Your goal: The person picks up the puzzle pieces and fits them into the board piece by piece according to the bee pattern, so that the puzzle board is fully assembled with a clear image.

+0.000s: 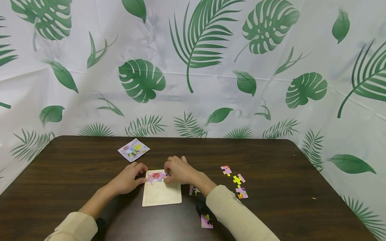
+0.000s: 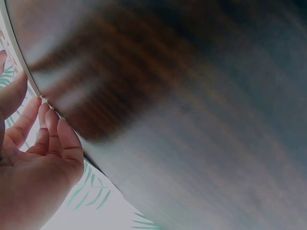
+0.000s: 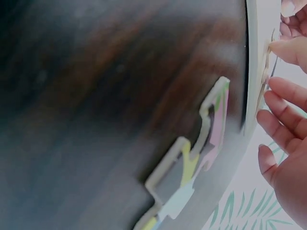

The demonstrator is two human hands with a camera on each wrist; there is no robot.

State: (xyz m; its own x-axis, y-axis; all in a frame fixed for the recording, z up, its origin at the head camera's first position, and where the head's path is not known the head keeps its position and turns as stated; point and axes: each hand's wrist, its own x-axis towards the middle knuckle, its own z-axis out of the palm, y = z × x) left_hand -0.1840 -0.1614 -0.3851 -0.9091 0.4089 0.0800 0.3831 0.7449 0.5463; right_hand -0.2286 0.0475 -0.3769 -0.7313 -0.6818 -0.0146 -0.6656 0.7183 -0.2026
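A puzzle piece [image 1: 167, 174] is pinched by the right hand [image 1: 180, 172] at the far side of the tray [image 1: 162, 196], whose left edge is touched by the relaxed left hand [image 1: 129, 179]. Probably light and stiff, the piece is best held by its edges.

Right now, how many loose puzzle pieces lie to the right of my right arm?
3: one pink piece farthest back, a yellow-and-pink piece in the middle, another pink piece nearest you. Your right arm may hide more.
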